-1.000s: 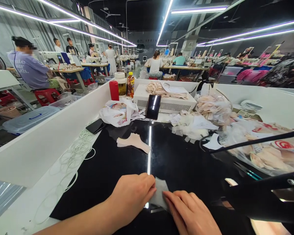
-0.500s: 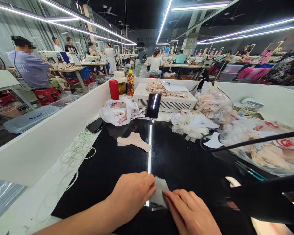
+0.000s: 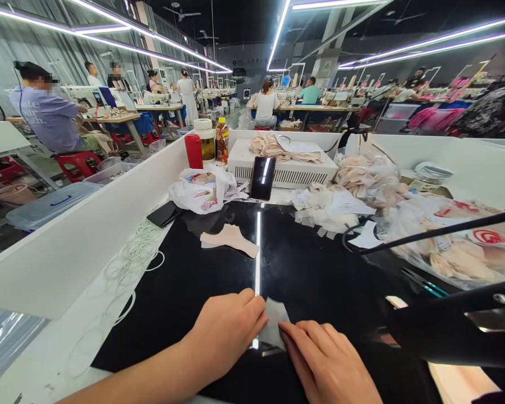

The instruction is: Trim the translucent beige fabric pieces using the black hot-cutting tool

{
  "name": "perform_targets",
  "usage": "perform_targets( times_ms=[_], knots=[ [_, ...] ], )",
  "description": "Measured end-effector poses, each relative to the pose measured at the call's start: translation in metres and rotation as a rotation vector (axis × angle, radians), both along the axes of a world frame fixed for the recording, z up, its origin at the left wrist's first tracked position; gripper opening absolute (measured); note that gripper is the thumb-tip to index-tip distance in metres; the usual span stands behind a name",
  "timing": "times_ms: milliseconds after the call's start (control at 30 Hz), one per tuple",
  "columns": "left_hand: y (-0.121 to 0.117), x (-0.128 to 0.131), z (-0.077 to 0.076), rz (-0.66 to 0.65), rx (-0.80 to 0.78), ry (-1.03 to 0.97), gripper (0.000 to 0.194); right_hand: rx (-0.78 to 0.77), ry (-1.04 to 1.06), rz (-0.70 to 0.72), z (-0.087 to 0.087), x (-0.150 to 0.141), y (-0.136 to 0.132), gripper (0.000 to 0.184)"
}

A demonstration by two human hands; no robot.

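Observation:
A small, whitish, translucent piece of sheet (image 3: 275, 321) stands out against the glossy black work surface (image 3: 185, 297), close in front of me. My left hand (image 3: 230, 325) has its fingers curled closed at the left edge of the piece. On the opposite side my right hand (image 3: 326, 356) pinches the right edge, thumb and fingertips together. Farther up the surface lies a flat beige fabric cutout (image 3: 229, 240), apart from both hands.
A black machine arm (image 3: 454, 331) reaches in from the right. Behind stand a propped phone (image 3: 263, 178), a white plastic bag (image 3: 204, 189) and a white vented box (image 3: 284, 168). Bagged beige pieces (image 3: 458, 252) lie right; loops of pale cord (image 3: 128, 258) lie left.
My hands stay at the translucent piece with hardly any movement. The view has shifted slightly, and the black machine arm at the right appears at a slightly different angle.

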State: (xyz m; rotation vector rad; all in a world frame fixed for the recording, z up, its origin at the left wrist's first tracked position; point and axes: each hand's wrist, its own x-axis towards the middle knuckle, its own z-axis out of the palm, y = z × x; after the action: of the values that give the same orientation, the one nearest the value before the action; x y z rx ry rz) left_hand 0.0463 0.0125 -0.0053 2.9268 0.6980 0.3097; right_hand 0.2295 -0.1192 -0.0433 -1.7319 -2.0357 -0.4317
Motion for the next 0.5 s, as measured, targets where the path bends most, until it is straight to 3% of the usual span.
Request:
perform_targets(
  times_ms=[133, 300, 500],
  knots=[
    [-0.002, -0.002, -0.006, -0.122, 0.211, -0.048, 0.024, 0.014, 0.007, 0.004, -0.002, -0.002, 0.000, 0.027],
    [-0.009, 0.002, -0.009, -0.269, 0.118, -0.228, 0.017, 0.016, 0.018, -0.008, -0.003, -0.003, 0.000, 0.028],
    [-0.010, 0.009, -0.015, -0.292, 0.171, -0.321, 0.028, 0.048, 0.000, 0.003, -0.003, -0.003, 0.002, 0.025]
  ],
)
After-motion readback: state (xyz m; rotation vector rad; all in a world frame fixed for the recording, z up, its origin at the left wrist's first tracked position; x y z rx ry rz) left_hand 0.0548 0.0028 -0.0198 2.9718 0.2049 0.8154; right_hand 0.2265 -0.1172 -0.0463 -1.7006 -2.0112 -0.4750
